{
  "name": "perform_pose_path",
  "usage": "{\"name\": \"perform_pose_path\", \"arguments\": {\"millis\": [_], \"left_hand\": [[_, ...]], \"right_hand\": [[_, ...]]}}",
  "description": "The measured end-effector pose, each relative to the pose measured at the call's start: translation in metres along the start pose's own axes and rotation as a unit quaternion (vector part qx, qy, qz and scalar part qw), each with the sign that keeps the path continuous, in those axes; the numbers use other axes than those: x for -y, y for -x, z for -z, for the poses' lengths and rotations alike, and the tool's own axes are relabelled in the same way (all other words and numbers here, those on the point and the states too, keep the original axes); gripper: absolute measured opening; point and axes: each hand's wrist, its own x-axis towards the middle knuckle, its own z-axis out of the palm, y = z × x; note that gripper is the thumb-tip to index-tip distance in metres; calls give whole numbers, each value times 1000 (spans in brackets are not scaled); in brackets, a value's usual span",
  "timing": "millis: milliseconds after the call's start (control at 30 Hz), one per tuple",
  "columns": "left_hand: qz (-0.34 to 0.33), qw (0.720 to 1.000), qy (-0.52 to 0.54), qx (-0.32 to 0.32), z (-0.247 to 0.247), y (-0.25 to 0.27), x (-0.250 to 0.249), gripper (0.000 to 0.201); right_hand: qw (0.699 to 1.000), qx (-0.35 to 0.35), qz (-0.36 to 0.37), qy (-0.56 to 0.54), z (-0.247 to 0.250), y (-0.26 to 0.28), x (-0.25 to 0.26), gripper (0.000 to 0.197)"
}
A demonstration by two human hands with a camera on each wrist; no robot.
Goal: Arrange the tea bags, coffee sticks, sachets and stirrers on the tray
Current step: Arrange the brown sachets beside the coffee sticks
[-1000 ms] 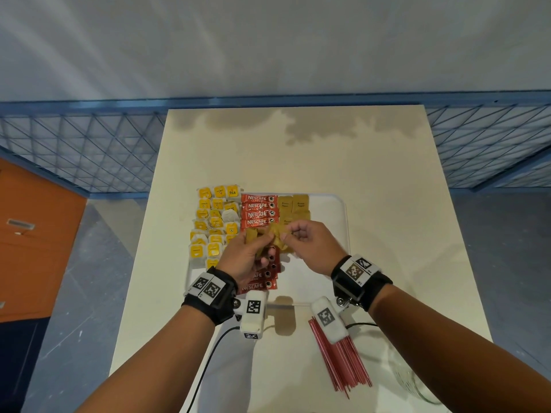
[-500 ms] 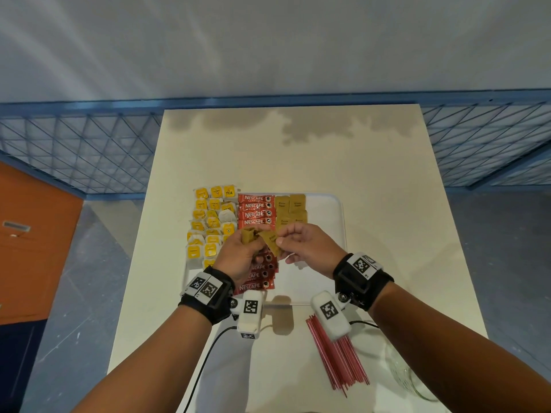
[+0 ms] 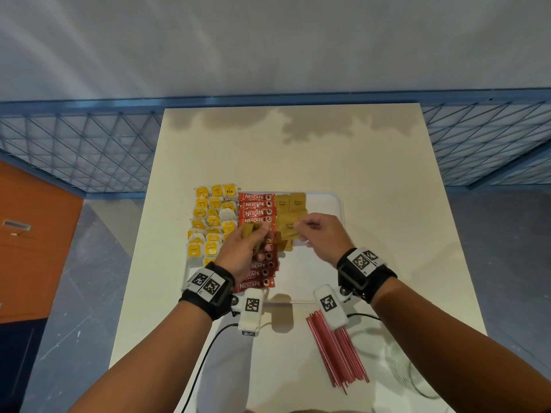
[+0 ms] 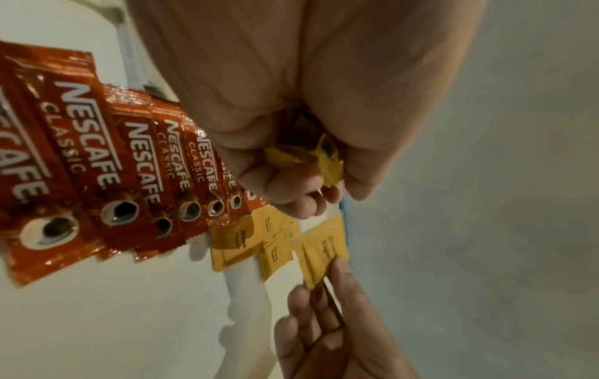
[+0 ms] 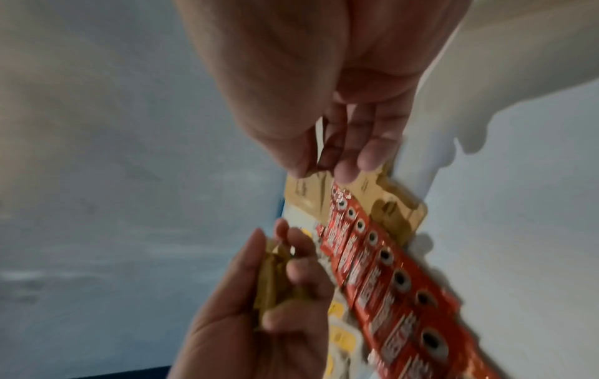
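My left hand (image 3: pixel 255 235) hovers over the red coffee sticks (image 3: pixel 257 209) and grips a small bunch of brown sugar sachets (image 3: pixel 249 231), seen crumpled in its fist (image 4: pixel 304 159). My right hand (image 3: pixel 298 226) pinches one brown sachet (image 3: pixel 287 227) by its edge, low over the sachets lying on the white tray (image 3: pixel 329 201). The left wrist view shows that sachet (image 4: pixel 324 252) between the right fingertips (image 4: pixel 340 271). Yellow tea bags (image 3: pixel 208 222) fill the tray's left side. Red stirrers (image 3: pixel 338 353) lie on the table in front of the tray.
The tray sits mid-table on a cream table (image 3: pixel 298 150). A clear glass jar (image 3: pixel 413 375) stands at the front right beside the stirrers. A blue mesh fence (image 3: pixel 89 150) runs behind and beside the table.
My right hand has drawn one sachet out of the left hand's bunch and moved it right, over the sachet rows. The left hand has stayed about where it was.
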Motion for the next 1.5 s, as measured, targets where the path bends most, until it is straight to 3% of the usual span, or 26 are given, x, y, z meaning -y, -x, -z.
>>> {"name": "perform_pose_path", "arguments": {"millis": [133, 233, 433, 833, 967, 1167, 1300, 1500], "left_hand": [[25, 998, 57, 1, 5, 2, 0, 29], [43, 994, 103, 5, 9, 5, 2, 29], [85, 983, 164, 25, 14, 4, 5, 51], [82, 980, 182, 14, 6, 4, 14, 26], [83, 978, 192, 10, 3, 5, 14, 24], [60, 984, 166, 8, 0, 0, 19, 19], [51, 988, 143, 19, -1, -3, 20, 14], [44, 985, 166, 13, -3, -2, 16, 17]], "right_hand": [[993, -72, -30, 83, 16, -20, -14, 9], [987, -59, -52, 142, 17, -24, -18, 17], [976, -20, -81, 201, 14, -21, -25, 15], [962, -16, -55, 266, 6, -17, -19, 29], [963, -23, -14, 268, 5, -10, -12, 20], [977, 83, 84, 177, -12, 17, 19, 20], [969, 109, 76, 207, -22, 25, 25, 26], [974, 94, 53, 198, -25, 22, 16, 27]]}}
